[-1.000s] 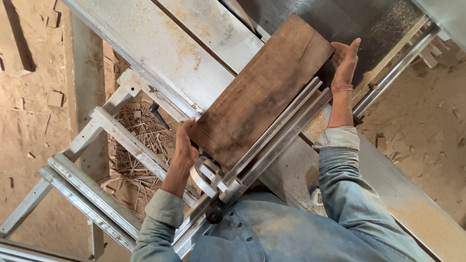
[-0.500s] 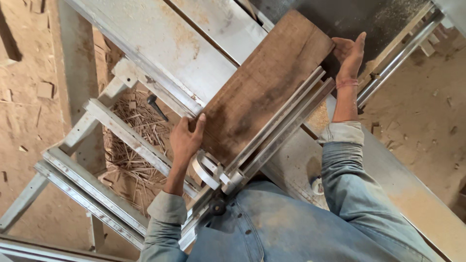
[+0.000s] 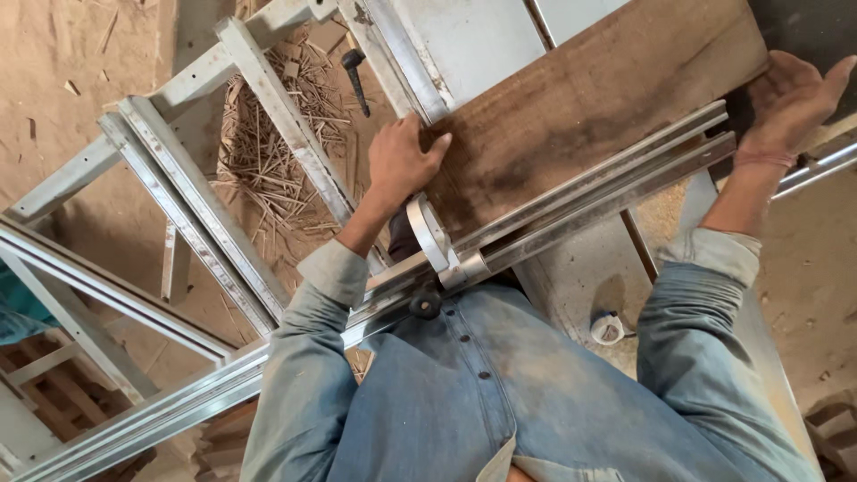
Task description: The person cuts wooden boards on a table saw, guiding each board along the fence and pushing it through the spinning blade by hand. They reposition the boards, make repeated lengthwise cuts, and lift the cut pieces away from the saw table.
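The grey steel saw table lies dusty under a broad, dark-stained wooden board, which sits flat against the ribbed aluminium fence. I should keep its edge tight to that fence. My left hand presses open-palmed on the near end; my right hand cups the far corner, probably gripping it. Pale splinters litter the floor to the left.
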A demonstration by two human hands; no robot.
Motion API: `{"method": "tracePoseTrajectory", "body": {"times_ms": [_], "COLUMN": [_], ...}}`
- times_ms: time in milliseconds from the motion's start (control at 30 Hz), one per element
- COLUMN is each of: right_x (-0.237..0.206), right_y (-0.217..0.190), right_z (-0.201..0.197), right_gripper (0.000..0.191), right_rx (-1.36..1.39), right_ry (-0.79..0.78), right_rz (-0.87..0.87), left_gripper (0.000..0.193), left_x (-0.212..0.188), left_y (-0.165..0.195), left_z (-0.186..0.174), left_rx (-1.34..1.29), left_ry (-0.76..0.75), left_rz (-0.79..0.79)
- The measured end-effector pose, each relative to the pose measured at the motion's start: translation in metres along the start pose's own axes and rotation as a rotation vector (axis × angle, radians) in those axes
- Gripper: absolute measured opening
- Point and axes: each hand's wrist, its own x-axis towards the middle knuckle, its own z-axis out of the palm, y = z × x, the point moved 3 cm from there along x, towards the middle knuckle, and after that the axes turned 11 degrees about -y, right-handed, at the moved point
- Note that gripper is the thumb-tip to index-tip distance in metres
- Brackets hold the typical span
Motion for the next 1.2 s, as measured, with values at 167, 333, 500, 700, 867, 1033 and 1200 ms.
{"method": "tracePoseTrajectory", "body": {"times_ms": [167, 333, 500, 700, 867, 1033, 1200], "right_x": [-0.021, -0.101, -0.194, -0.172, -0.070, -0.043, -0.046], "right_y": [0.009, 0.011, 0.014, 0.028, 0.042, 0.043, 0.039], "right_z": [-0.018, -0.026, 0.041, 0.189, 0.263, 0.262, 0.265], "right_gripper": [0.073, 0.046, 0.029, 0.012, 0.045, 0.055, 0.058], "right_rx": [0.119, -0.074, -0.893, -1.084, -1.233, -1.269, -1.260], "right_ry": [0.121, 0.507, 0.469, -0.383, -0.620, -0.823, -0.794], "right_rz": [0.008, -0.306, -0.477, -0.779, -0.851, -0.543, -0.556], "left_gripper": [0.073, 0.085, 0.081, 0.073, 0.058, 0.061, 0.060], "left_x": [0.034, 0.053, 0.046, 0.059, 0.063, 0.062, 0.062], "left_y": [0.041, 0.081, 0.077, 0.064, 0.058, 0.057, 0.059], "left_z": [0.005, 0.009, 0.009, 0.021, 0.029, 0.031, 0.027], "left_rx": [0.127, 0.149, 0.142, 0.159, 0.058, 0.049, 0.058], "left_ry": [0.072, 0.045, 0.109, 0.166, 0.208, 0.206, 0.163], "left_rz": [0.281, 0.390, 0.426, 0.504, 0.621, 0.586, 0.555]}}
